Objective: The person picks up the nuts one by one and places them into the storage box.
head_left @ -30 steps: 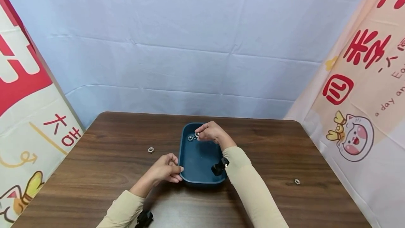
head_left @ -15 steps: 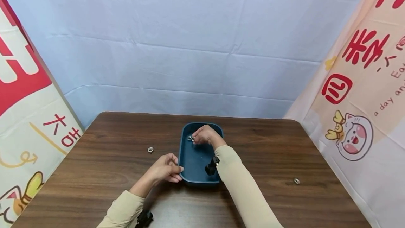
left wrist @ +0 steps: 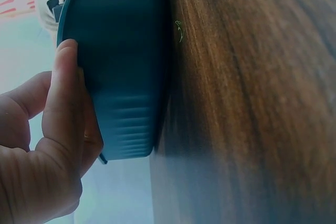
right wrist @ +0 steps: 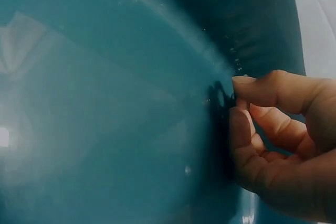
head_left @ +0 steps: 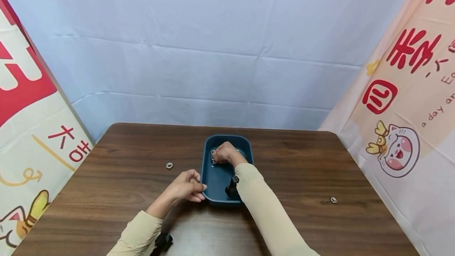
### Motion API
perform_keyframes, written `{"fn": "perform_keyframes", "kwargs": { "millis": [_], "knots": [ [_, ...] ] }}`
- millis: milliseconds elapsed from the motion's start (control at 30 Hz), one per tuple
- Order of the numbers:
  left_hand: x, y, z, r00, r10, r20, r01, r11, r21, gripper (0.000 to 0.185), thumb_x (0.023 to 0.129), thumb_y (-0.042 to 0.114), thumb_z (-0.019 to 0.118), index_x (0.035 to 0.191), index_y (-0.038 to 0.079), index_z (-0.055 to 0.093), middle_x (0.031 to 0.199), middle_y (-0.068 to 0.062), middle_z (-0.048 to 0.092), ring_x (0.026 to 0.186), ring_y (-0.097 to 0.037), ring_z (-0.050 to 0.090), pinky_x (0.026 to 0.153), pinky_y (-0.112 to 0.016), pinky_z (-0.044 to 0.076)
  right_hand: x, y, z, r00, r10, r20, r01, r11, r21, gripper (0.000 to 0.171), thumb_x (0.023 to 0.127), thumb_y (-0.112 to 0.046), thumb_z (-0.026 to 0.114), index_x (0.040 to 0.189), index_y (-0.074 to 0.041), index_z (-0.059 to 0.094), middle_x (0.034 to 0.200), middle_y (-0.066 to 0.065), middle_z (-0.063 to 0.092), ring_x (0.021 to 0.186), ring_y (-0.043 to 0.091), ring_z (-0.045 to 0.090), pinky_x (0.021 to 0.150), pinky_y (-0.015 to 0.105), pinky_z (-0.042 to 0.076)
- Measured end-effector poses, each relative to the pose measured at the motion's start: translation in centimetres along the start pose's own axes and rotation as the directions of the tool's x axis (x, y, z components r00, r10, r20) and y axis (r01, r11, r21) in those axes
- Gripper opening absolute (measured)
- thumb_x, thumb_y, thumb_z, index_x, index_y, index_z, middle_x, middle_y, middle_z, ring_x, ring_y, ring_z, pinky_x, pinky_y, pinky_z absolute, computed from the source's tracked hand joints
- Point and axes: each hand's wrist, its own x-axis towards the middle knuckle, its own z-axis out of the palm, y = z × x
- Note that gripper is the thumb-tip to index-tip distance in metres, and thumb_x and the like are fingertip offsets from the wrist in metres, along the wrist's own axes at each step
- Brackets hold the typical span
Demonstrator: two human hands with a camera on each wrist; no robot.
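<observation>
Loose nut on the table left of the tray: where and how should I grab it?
Pinch the nut from straight above, fingers on two opposite flats. It appears to lie flat on the table, so only its sides offer grip. The left hand, gripping the tray rim, is nearest.

- My tray (head_left: 207, 177) is dark teal.
- My table (head_left: 106, 177) is dark brown woodgrain.
- My sleeves (head_left: 263, 212) are beige.
- The nuts (head_left: 169, 165) are silver.

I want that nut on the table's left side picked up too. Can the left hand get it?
Probably yes. The nut lies alone on the table, nothing blocking it, but the left hand grips the tray rim and would have to let go first.
</observation>
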Motion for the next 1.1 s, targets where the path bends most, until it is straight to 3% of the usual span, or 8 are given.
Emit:
{"fn": "perform_keyframes", "kwargs": {
  "millis": [233, 333, 433, 667, 733, 800, 933, 1100],
  "knots": [
    [0.1, -0.2, 0.0, 1.000, -0.003, 0.006, 0.003, 1.000, -0.007, 0.028, 0.083, -0.001, 0.064, 0.096, -0.004, 0.039, 0.069, -0.014, 0.058, 0.054, -0.020, 0.063, 0.051, -0.032, 0.056, 0.0, 0.0, 0.2, 0.998, 0.051, -0.047, -0.049, 0.998, 0.030, 0.036, 0.078, 0.007, 0.064, 0.051, -0.010, 0.046, 0.053, 0.000, 0.043, 0.049, 0.015, 0.027, 0.049, 0.028, 0.023],
    [0.2, -0.4, 0.0, 1.000, 0.009, 0.000, -0.009, 1.000, -0.018, 0.027, 0.082, -0.002, 0.063, 0.095, -0.004, 0.039, 0.068, -0.014, 0.057, 0.054, -0.019, 0.063, 0.050, -0.030, 0.055, -0.3, 0.0, 0.1, 0.998, 0.032, -0.057, -0.028, 0.997, 0.076, 0.016, 0.075, 0.011, 0.062, 0.067, -0.003, 0.064, 0.066, 0.004, 0.060, 0.051, 0.015, 0.035, 0.050, 0.029, 0.025],
    [0.1, -0.4, 0.0, 1.000, 0.019, -0.008, -0.019, 1.000, -0.021, 0.028, 0.082, -0.003, 0.063, 0.095, -0.005, 0.039, 0.067, -0.014, 0.057, 0.054, -0.019, 0.063, 0.048, -0.028, 0.054, -0.7, 0.1, -0.1, 0.999, 0.004, -0.048, 0.000, 0.996, 0.087, 0.020, 0.074, 0.013, 0.061, 0.087, 0.002, 0.072, 0.078, 0.008, 0.066, 0.055, 0.015, 0.046, 0.052, 0.030, 0.030],
    [-0.1, -0.2, 0.0, 1.000, 0.016, -0.008, -0.016, 0.999, -0.028, 0.029, 0.082, -0.001, 0.064, 0.096, -0.006, 0.039, 0.067, -0.014, 0.057, 0.054, -0.020, 0.063, 0.049, -0.029, 0.055, -1.4, -0.5, -1.2, 0.995, -0.095, 0.036, 0.097, 0.993, -0.068, 0.014, 0.081, 0.008, 0.056, 0.069, 0.002, 0.063, 0.062, 0.006, 0.052, 0.053, 0.019, 0.043, 0.051, 0.030, 0.039],
    [-0.2, -0.2, 0.0, 1.000, 0.013, -0.013, -0.014, 1.000, -0.025, 0.029, 0.083, -0.001, 0.064, 0.097, -0.005, 0.039, 0.067, -0.014, 0.057, 0.054, -0.019, 0.063, 0.049, -0.029, 0.055, -1.7, -1.0, -1.6, 0.987, -0.144, 0.073, 0.157, 0.960, -0.231, 0.010, 0.085, 0.001, 0.059, 0.076, 0.001, 0.064, 0.072, 0.006, 0.056, 0.059, 0.020, 0.048, 0.055, 0.031, 0.044],
    [-0.2, -0.2, 0.0, 1.000, 0.013, -0.018, -0.014, 1.000, -0.022, 0.029, 0.083, -0.001, 0.064, 0.097, -0.005, 0.039, 0.067, -0.014, 0.057, 0.054, -0.019, 0.063, 0.048, -0.029, 0.054, -2.1, -1.6, -2.0, 0.978, -0.180, 0.108, 0.209, 0.892, -0.401, 0.014, 0.087, -0.006, 0.063, 0.099, 0.000, 0.068, 0.094, 0.009, 0.063, 0.077, 0.023, 0.058, 0.066, 0.035, 0.050],
    [-0.2, -0.2, -0.1, 1.000, 0.014, -0.020, -0.015, 1.000, -0.021, 0.028, 0.083, -0.001, 0.064, 0.096, -0.004, 0.039, 0.067, -0.014, 0.056, 0.053, -0.019, 0.063, 0.048, -0.029, 0.054, -2.8, -2.5, -2.5, 0.972, -0.173, 0.156, 0.233, 0.745, -0.625, 0.039, 0.087, -0.014, 0.066, 0.124, -0.003, 0.057, 0.118, 0.012, 0.057, 0.098, 0.025, 0.057, 0.079, 0.038, 0.050],
    [0.0, -0.4, 0.0, 1.000, 0.013, -0.012, -0.013, 1.000, -0.023, 0.028, 0.083, -0.001, 0.064, 0.096, -0.004, 0.039, 0.067, -0.014, 0.057, 0.054, -0.020, 0.063, 0.048, -0.029, 0.055, -3.3, -2.3, -2.6, 0.978, -0.134, 0.158, 0.206, 0.693, -0.691, 0.047, 0.087, -0.017, 0.068, 0.129, -0.004, 0.052, 0.124, 0.012, 0.054, 0.105, 0.027, 0.055, 0.083, 0.039, 0.049]
  ]
}}
